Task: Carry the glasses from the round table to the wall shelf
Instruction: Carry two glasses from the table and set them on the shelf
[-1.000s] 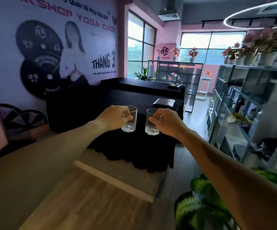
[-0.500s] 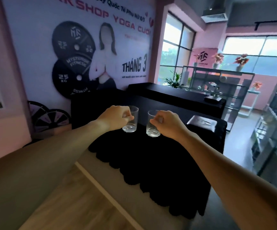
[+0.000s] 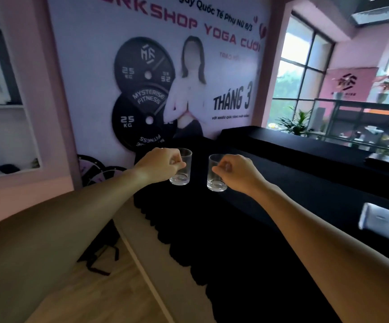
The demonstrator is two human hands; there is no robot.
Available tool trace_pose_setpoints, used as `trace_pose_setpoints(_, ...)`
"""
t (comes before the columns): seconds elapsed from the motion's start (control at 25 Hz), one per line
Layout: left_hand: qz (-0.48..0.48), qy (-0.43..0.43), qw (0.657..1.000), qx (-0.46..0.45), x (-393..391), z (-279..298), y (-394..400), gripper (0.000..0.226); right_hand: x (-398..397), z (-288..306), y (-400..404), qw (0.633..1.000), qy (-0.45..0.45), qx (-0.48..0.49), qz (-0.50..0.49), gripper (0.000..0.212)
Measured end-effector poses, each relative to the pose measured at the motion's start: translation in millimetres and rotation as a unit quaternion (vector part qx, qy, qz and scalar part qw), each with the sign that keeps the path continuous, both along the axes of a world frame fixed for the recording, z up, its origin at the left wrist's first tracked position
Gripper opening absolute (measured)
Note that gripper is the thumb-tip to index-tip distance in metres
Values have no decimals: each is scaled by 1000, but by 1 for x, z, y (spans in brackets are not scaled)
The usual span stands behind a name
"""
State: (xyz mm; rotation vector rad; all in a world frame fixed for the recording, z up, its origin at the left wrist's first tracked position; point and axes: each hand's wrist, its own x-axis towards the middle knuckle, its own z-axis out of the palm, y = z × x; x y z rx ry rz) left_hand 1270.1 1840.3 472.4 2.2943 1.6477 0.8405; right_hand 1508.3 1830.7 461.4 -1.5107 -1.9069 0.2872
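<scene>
The left glass (image 3: 181,167) hangs beside the right glass (image 3: 215,173), apart, above the draped table (image 3: 270,206); the poster (image 3: 165,78) stands behind.

2 glasses (image 3: 181,166), 2 hands (image 3: 159,164)

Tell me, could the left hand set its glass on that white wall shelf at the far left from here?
Probably not yet. The left hand grips its glass out over the black-draped table, while the wall shelf sits well off to the left. Nothing blocks the way; it just looks too far.

both forearms bare, no sleeves; left hand (image 3: 159,165) and right hand (image 3: 237,172) ungloved.
</scene>
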Motion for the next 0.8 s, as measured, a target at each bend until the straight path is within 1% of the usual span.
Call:
trace_pose_setpoints(0.16,53,11,998,15,-46,0,89,19,-46,2,115,998,7,24,56,16)
trace_pose_setpoints(0.32,130,11,991,22,-108,-1,168,21,-114,10,226,991,-4,34,128,16)
trace_pose_setpoints(0.44,179,15,983,33,-159,5,199,12,-175,17,290,982,-10,37,184,17)
trace_pose_setpoints(0.64,304,12,952,33,-279,0,236,20,-314,17,368,953,-19,20,303,16)
trace_pose_setpoints(0.8,358,48,932,31,-375,-5,254,21,-427,12,403,926,-4,15,377,19)
